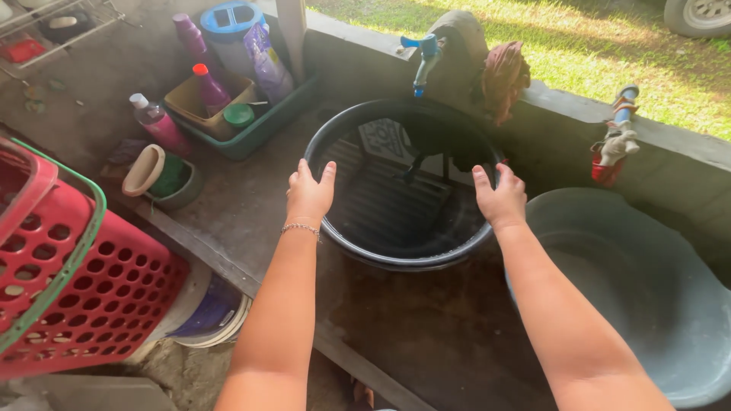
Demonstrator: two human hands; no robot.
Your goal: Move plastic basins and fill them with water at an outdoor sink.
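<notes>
A round black basin [396,255] stands on a wet concrete slab, under a blue tap [425,59] on the low wall. A ribbed washboard [384,190] lies inside it. My left hand [308,190], with a thin bracelet at the wrist, rests on the basin's left rim with fingers curled over the edge. My right hand [499,196] grips the right rim the same way. Both arms reach forward from the bottom of the view.
A red laundry basket [76,297] stands at the left. A teal tray [259,125] behind holds several bottles and a pouch. A pink bottle [160,125] and cups lie nearby. A large grey tub [640,289] sits at right. Cloths [499,76] hang on the wall.
</notes>
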